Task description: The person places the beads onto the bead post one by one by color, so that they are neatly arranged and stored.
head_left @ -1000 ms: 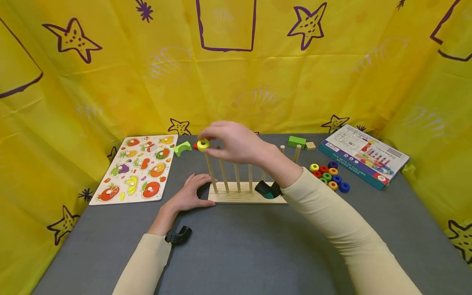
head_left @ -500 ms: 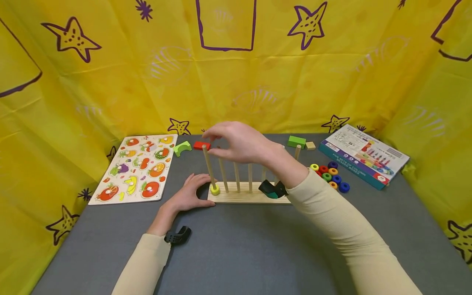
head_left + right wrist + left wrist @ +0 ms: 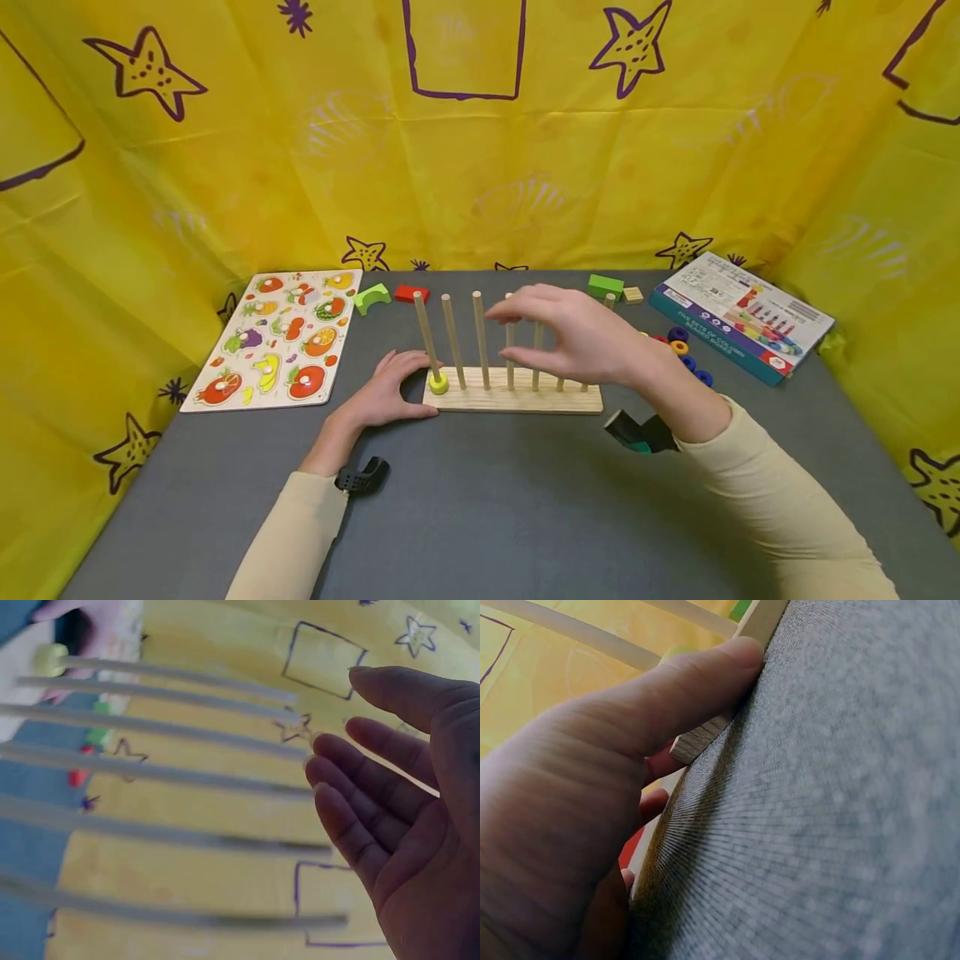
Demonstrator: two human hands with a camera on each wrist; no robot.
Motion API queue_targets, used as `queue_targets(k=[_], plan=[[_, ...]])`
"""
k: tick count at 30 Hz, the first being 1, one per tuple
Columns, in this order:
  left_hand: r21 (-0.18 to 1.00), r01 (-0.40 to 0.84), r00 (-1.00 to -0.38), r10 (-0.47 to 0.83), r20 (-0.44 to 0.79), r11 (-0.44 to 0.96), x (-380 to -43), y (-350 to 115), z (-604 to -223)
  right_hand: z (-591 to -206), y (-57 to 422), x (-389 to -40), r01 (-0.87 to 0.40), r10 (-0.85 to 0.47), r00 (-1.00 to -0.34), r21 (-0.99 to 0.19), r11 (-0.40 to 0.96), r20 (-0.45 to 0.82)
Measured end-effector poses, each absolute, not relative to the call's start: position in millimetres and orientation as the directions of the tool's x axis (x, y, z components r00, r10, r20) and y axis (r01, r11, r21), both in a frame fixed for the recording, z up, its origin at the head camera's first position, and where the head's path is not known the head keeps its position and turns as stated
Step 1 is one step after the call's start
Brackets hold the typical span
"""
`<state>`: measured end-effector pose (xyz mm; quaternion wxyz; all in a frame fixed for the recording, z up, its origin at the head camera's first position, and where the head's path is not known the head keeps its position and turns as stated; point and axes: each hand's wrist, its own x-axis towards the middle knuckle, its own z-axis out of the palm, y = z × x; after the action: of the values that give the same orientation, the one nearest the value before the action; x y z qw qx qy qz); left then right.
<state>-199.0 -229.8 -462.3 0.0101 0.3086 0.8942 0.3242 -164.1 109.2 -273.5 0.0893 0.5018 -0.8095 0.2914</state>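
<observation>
A wooden peg stand [image 3: 517, 402] with a row of upright pegs sits at mid-table. At its left end, my left hand [image 3: 386, 392] grips the base, thumb along the front edge and fingers behind. The left wrist view shows that thumb [image 3: 697, 682] pressed on the wood. One yellow ring [image 3: 438, 383] lies at the bottom of the leftmost peg. My right hand [image 3: 577, 337] is raised in front of the pegs towards the right, fingers spread from the thumb and holding nothing. In the right wrist view, the pegs [image 3: 187, 776] stand beside its fingers.
Behind my right wrist, loose coloured rings [image 3: 679, 347] are partly hidden. A toy box [image 3: 750, 312] lies at the back right. A fruit puzzle board [image 3: 300, 357] is on the left. Along the back are a light green arch [image 3: 363, 300], a red block [image 3: 412, 293] and a green block [image 3: 606, 287].
My right hand let go of the yellow ring at the top of the leftmost peg, and the ring dropped to the base. That hand then moved right and slightly down. My left hand stayed put.
</observation>
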Motion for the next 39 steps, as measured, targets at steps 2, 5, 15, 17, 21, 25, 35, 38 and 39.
queue_targets(k=[2,5,15,17,21,25,35,38,39], plan=[[0.581,0.545,-0.811,0.557,0.180,0.604,-199.8,-229.1,-462.2,-283.4,121.2,-157.6,-0.853,-0.756,-0.499,-0.393,0.342,0.424],[0.574,0.547,-0.809,0.561,0.176,0.609,-200.4,-228.8,-462.3,-297.2,138.3,-149.3,-0.838,-0.751,-0.522,-0.406,0.364,0.405],[0.562,0.555,-0.804,0.567,0.176,0.613,-200.0,-229.4,-461.8,-338.4,188.3,-140.0,-0.811,-0.701,-0.573,-0.415,0.412,0.423],[0.558,0.558,-0.803,0.569,0.177,0.614,-200.0,-229.2,-461.6,-346.6,196.8,-139.0,-0.801,-0.685,-0.589,-0.419,0.427,0.428],[0.557,0.563,-0.800,0.571,0.184,0.610,-200.2,-229.0,-460.7,-367.3,214.6,-137.4,-0.768,-0.644,-0.634,-0.446,0.459,0.429],[0.558,0.563,-0.800,0.573,0.180,0.609,-200.9,-229.2,-459.8,-387.9,234.2,-140.8,-0.712,-0.585,-0.699,-0.479,0.513,0.412],[0.557,0.553,-0.807,0.565,0.172,0.619,-201.2,-229.9,-461.1,-418.4,276.2,-173.7,-0.591,-0.450,-0.804,-0.447,0.671,0.388],[0.557,0.558,-0.804,0.567,0.178,0.616,-200.1,-229.8,-462.5,-421.7,281.6,-187.3,-0.585,-0.442,-0.808,-0.441,0.680,0.390],[0.556,0.558,-0.804,0.567,0.179,0.616,-199.9,-229.7,-463.0,-422.4,282.8,-191.8,-0.582,-0.441,-0.810,-0.439,0.685,0.387]])
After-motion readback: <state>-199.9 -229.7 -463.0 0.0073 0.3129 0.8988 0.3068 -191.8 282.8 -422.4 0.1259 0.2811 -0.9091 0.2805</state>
